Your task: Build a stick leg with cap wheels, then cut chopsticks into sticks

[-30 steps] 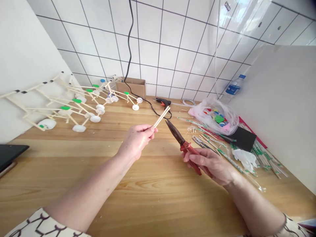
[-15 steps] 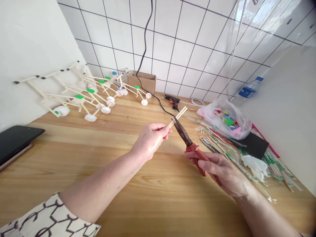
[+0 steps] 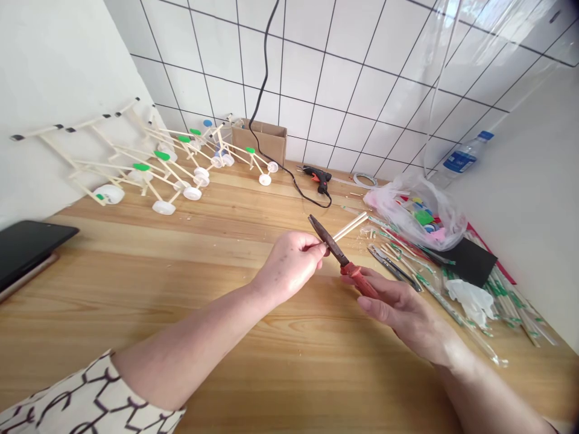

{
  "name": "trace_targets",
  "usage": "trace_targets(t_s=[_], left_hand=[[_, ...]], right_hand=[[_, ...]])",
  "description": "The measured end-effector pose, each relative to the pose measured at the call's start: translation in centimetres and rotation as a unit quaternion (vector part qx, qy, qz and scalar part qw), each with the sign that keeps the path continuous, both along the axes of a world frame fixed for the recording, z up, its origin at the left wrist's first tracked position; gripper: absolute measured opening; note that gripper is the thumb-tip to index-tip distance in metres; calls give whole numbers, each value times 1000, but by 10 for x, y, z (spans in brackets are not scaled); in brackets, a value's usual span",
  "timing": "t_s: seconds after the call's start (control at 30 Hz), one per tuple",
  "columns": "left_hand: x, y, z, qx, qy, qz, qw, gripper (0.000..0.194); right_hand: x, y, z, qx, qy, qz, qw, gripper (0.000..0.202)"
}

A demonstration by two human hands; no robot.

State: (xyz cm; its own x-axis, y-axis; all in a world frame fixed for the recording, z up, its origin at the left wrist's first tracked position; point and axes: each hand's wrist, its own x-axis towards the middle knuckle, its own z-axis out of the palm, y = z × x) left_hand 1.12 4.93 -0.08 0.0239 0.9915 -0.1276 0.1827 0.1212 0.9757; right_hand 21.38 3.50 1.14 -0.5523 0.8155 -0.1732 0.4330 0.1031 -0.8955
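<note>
My left hand (image 3: 296, 265) is closed in a pinch on two thin wooden sticks (image 3: 355, 225), whose far ends point up and to the right. In my right hand (image 3: 398, 304) is a pair of red-handled shears (image 3: 359, 281) with dark, rusty blades. The blades lie across the sticks, right beside my left fingertips, and their tip points up and left. Whether the edges bite into the wood, I cannot tell.
Wheeled stick models (image 3: 192, 193) stand at the back left, near a cardboard box (image 3: 266, 141). A black glue gun (image 3: 319, 176) with a cord lies behind my hands. On the right are a plastic bag (image 3: 380, 196), small snips (image 3: 393, 268) and wrapped sticks (image 3: 511, 301). A phone (image 3: 36, 247) lies left.
My left hand has moved slightly right, and the sticks now tilt lower to the right. The shears' blades have swung to point further left, and their handles look closer together.
</note>
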Motion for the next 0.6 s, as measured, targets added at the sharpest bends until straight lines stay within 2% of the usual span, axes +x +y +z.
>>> trace_targets(t_s=[0.17, 0.4, 0.6], left_hand=[[1, 0, 0, 1, 8, -5, 1000, 32], [3, 0, -8, -5, -5, -14, 1000, 30], [2, -1, -8, -18, -22, -22, 999, 28]], right_hand=[[-2, -2, 1, 15, -12, 6, 1000, 37], [-3, -3, 2, 37, -12, 16, 999, 36], [-3, -3, 2, 34, -7, 19, 999, 25]])
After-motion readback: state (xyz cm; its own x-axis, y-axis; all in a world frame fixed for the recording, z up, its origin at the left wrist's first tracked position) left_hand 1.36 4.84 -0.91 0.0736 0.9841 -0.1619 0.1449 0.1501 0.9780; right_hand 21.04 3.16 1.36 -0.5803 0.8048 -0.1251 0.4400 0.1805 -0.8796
